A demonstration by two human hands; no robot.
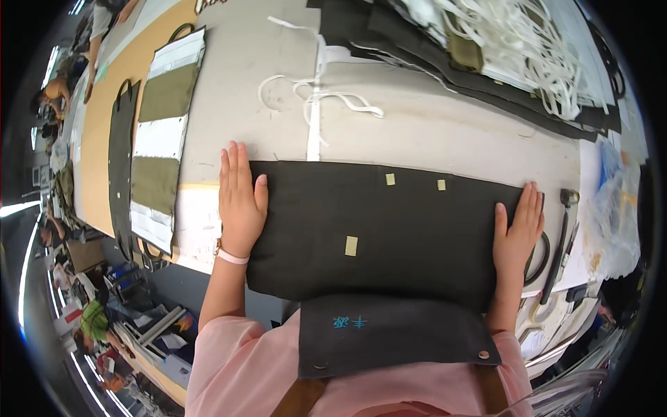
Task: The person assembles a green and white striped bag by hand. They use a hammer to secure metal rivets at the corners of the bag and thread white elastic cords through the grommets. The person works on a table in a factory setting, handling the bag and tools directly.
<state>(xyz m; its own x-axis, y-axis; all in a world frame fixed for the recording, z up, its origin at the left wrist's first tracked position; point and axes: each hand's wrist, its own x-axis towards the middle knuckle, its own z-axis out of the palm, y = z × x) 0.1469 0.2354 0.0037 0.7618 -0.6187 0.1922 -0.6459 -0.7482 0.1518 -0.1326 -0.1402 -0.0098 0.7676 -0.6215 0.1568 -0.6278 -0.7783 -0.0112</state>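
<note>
Dark apron bib (389,333) nearest; beyond it the black fabric panel (375,229) lies crosswise on the table (445,132), left hand (240,201) and right hand (517,233) pressing flat, fingers extended, on opposite ends.

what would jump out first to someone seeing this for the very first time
A big dark fabric panel lies flat across the middle of the grey table, with the left hand and right hand pressed flat on its two ends. Three small pale tabs dot the cloth. At upper right a heap of white straps sits on more dark fabric, and olive and white panels line the left.
</note>
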